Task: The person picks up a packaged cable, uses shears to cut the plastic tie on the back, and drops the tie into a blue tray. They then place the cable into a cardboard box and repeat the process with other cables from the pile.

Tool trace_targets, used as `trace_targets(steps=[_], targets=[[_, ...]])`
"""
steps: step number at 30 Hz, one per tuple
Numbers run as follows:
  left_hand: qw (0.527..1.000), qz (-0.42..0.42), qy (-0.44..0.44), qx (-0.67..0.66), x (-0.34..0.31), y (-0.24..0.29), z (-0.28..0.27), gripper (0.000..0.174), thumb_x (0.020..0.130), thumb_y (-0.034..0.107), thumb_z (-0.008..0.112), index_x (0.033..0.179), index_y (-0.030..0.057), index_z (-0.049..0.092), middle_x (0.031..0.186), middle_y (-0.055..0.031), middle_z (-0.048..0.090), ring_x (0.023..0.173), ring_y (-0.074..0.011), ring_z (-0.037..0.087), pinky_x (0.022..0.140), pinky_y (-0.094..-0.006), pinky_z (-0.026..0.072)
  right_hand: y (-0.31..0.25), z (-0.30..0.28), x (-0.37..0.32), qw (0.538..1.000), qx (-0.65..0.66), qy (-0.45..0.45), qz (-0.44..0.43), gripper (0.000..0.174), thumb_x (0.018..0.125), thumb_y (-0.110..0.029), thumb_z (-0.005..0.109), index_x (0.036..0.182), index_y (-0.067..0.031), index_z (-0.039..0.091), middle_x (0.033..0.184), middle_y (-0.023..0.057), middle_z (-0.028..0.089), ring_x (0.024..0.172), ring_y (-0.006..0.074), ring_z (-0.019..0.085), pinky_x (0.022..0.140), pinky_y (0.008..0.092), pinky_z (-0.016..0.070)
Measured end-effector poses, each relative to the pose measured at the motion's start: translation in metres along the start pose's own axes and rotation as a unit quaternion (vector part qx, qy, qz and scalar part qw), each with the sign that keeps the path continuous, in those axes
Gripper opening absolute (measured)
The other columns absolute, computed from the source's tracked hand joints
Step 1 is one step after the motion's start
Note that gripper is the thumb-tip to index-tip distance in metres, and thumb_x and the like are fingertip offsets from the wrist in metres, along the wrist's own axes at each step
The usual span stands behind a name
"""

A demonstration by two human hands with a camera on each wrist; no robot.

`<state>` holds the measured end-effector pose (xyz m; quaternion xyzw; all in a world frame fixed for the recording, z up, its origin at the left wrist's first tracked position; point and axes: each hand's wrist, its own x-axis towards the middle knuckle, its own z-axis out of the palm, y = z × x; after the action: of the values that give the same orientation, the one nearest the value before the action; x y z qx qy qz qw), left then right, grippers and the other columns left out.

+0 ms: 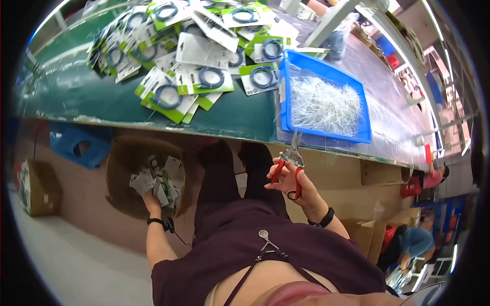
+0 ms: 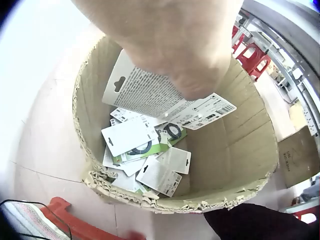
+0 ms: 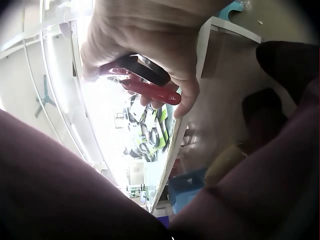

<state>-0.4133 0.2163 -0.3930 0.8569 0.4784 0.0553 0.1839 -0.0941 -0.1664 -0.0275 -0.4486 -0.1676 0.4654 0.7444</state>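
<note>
A: Nearest items?
B: Right grip (image 1: 293, 186), centre frame, closed round red snips (image 1: 292, 158), blades up, clear of the lap. Left grip (image 1: 151, 203), lower left, holding carded packs (image 1: 161, 183) inside the floor box (image 1: 120, 163).
A: Beyond?
B: Table (image 1: 92, 97), top: loose packs (image 1: 199, 51) piled within reach.

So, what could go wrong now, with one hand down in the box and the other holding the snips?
1. The right hand holds the snips with blades up, near the table edge; they might poke the person or catch the edge.
2. The left hand grips a loose bunch of packaged cards in the cardboard box; some may slip out.
3. The blue tray sits at that edge; a bump could shift it.
</note>
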Motion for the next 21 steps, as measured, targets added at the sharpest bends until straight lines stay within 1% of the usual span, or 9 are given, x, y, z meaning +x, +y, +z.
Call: trace_targets(steps=[2, 5, 7, 8, 11, 12, 15, 19, 21], targets=[[0.999, 0.009, -0.049, -0.003, 0.006, -0.004, -0.002, 0.032, 0.086, 0.000, 0.051, 0.117, 0.0002, 0.061, 0.110, -0.0257, 0.059, 0.100, -0.0435, 0.054, 0.090, -0.0519, 0.0458, -0.004, -0.006, -0.002, 0.999, 0.032, -0.007, 0.007, 0.079, 0.090, -0.059, 0.055, 0.142, -0.0038, 0.033, 0.120, 0.0115, 0.052, 0.116, 0.0231, 0.051, 0.100, 0.0455, 0.0445], [0.999, 0.035, -0.023, -0.005, 0.007, 0.004, -0.009, 0.033, 0.086, 0.003, 0.053, 0.118, 0.0012, 0.061, 0.108, -0.0250, 0.060, 0.102, -0.0421, 0.053, 0.089, -0.0525, 0.0462, -0.004, -0.017, -0.005, 0.999, 0.044, -0.004, 0.000, 0.080, 0.089, -0.059, 0.056, 0.142, -0.0032, 0.034, 0.120, 0.0117, 0.052, 0.116, 0.0225, 0.052, 0.099, 0.0445, 0.0447], [0.998, -0.002, -0.061, 0.012, 0.012, 0.013, -0.024, 0.035, 0.086, 0.008, 0.059, 0.120, 0.0021, 0.060, 0.115, -0.0239, 0.058, 0.106, -0.0426, 0.052, 0.089, -0.0520, 0.0466, -0.001, -0.020, -0.007, 0.998, 0.058, -0.007, -0.003, 0.080, 0.089, -0.059, 0.056, 0.141, -0.0029, 0.034, 0.120, 0.0117, 0.052, 0.115, 0.0222, 0.052, 0.099, 0.0440, 0.0448], [0.998, 0.007, -0.056, 0.019, 0.012, 0.023, -0.031, 0.035, 0.086, 0.008, 0.059, 0.120, 0.0021, 0.060, 0.115, -0.0239, 0.058, 0.106, -0.0426, 0.052, 0.089, -0.0520, 0.0466, 0.000, -0.021, -0.007, 0.998, 0.054, -0.015, -0.003, 0.080, 0.089, -0.058, 0.057, 0.141, -0.0027, 0.035, 0.120, 0.0116, 0.052, 0.115, 0.0217, 0.052, 0.098, 0.0431, 0.0451], [0.997, -0.050, 0.048, 0.027, -0.002, 0.064, -0.056, 0.040, 0.084, 0.012, 0.065, 0.121, 0.0013, 0.059, 0.122, -0.0233, 0.054, 0.109, -0.0449, 0.050, 0.090, -0.0515, 0.0464, 0.001, -0.026, -0.011, 0.998, 0.049, -0.032, -0.008, 0.080, 0.088, -0.058, 0.058, 0.140, -0.0023, 0.036, 0.119, 0.0114, 0.052, 0.113, 0.0208, 0.052, 0.096, 0.0413, 0.0459], [0.997, -0.045, 0.052, 0.031, 0.004, 0.053, -0.053, 0.040, 0.084, 0.012, 0.065, 0.121, 0.0013, 0.059, 0.122, -0.0233, 0.054, 0.109, -0.0449, 0.050, 0.090, -0.0515, 0.0464, 0.002, -0.028, -0.013, 0.998, 0.048, -0.040, -0.007, 0.079, 0.088, -0.058, 0.059, 0.139, -0.0023, 0.037, 0.118, 0.0109, 0.053, 0.113, 0.0204, 0.053, 0.094, 0.0405, 0.0462], [1.000, -0.004, 0.000, -0.003, 0.023, 0.000, -0.035, 0.041, 0.082, 0.015, 0.070, 0.119, 0.0001, 0.060, 0.128, -0.0232, 0.050, 0.111, -0.0474, 0.049, 0.090, -0.0515, 0.0460, 0.003, -0.035, -0.017, 0.997, 0.049, -0.061, -0.007, 0.079, 0.087, -0.058, 0.060, 0.138, -0.0023, 0.038, 0.117, 0.0100, 0.053, 0.112, 0.0197, 0.053, 0.092, 0.0390, 0.0469], [0.999, -0.039, 0.003, -0.006, 0.020, 0.009, -0.056, 0.038, 0.081, 0.014, 0.070, 0.113, -0.0025, 0.062, 0.123, -0.0252, 0.053, 0.111, -0.0449, 0.051, 0.089, -0.0499, 0.0463, 0.008, -0.042, -0.027, 0.996, 0.082, -0.044, -0.014, 0.077, 0.086, -0.058, 0.061, 0.136, -0.0025, 0.040, 0.114, 0.0095, 0.055, 0.108, 0.0191, 0.055, 0.089, 0.0367, 0.0475], [1.000, 0.008, 0.002, 0.012, 0.018, 0.003, -0.057, 0.031, 0.082, 0.014, 0.068, 0.109, -0.0023, 0.063, 0.117, -0.0271, 0.056, 0.104, -0.0424, 0.055, 0.088, -0.0469, 0.0469, 0.016, -0.048, -0.033, 0.995, 0.090, -0.053, -0.008, 0.077, 0.086, -0.058, 0.062, 0.135, -0.0029, 0.041, 0.111, 0.0094, 0.056, 0.106, 0.0189, 0.056, 0.088, 0.0351, 0.0476]])
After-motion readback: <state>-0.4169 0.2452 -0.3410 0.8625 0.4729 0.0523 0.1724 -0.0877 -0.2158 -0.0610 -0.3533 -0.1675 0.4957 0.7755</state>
